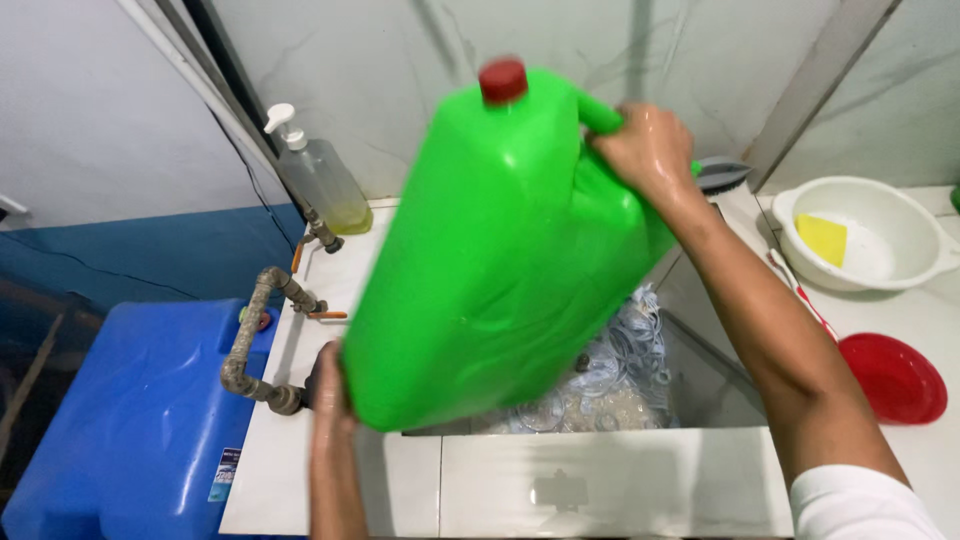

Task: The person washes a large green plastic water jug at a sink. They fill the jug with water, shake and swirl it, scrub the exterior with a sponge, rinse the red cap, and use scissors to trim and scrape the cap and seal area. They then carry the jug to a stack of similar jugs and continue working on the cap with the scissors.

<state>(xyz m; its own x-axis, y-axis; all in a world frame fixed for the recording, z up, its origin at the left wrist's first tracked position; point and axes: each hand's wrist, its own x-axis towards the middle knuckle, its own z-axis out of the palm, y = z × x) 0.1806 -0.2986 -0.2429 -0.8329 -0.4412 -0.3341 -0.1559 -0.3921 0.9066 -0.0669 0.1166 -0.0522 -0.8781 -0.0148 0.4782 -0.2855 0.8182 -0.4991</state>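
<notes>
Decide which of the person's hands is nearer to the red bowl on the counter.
Right. The right hand grips the green jug's handle, up-left of the red bowl; the left hand supports the jug's far lower corner.

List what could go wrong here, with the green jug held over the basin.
1. Both hands look wet: the right hand on the handle and the left hand under the base could slip, dropping the tilted green jug onto the cloth in the basin.
2. The jug blocks the view beneath it.
3. A swing left could hit the pipe or soap bottle.
</notes>
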